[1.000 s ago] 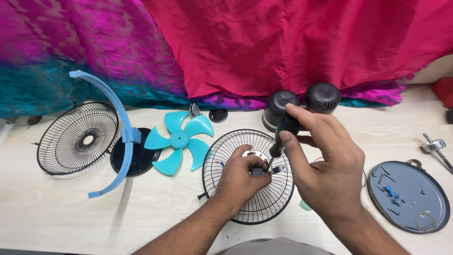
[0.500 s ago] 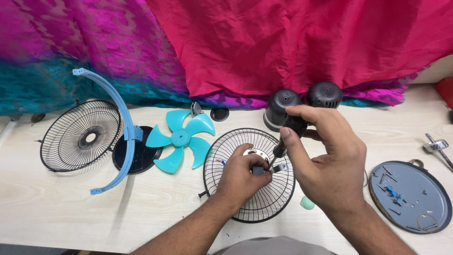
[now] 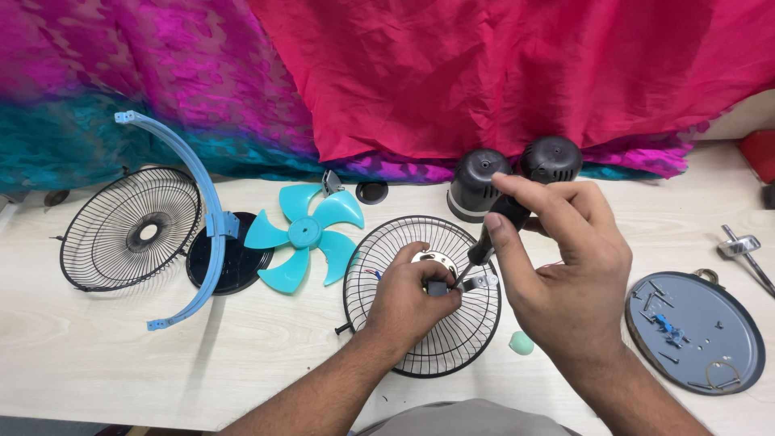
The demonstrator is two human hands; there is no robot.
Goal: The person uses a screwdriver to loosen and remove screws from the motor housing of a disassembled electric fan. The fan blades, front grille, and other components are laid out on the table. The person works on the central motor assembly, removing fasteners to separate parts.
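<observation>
Pale wooden bench, pink and teal cloth behind. Left hand (image 3: 412, 295) pinches a small metal bracket (image 3: 478, 282) at the hub of the black wire fan grille (image 3: 423, 295) lying flat at centre. Right hand (image 3: 557, 262) grips the screwdriver (image 3: 494, 232) — tip at the bracket. Risk: the tip slips off if the bracket shifts. Round grey tray (image 3: 696, 331) at right holds loose screws and blue bits.

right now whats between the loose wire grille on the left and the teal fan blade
In the head view, a curved blue bracket and a black round base lie between that grille and the blade.

Screwdriver (image 3: 494, 234) over fan grille (image 3: 422, 295)
</observation>
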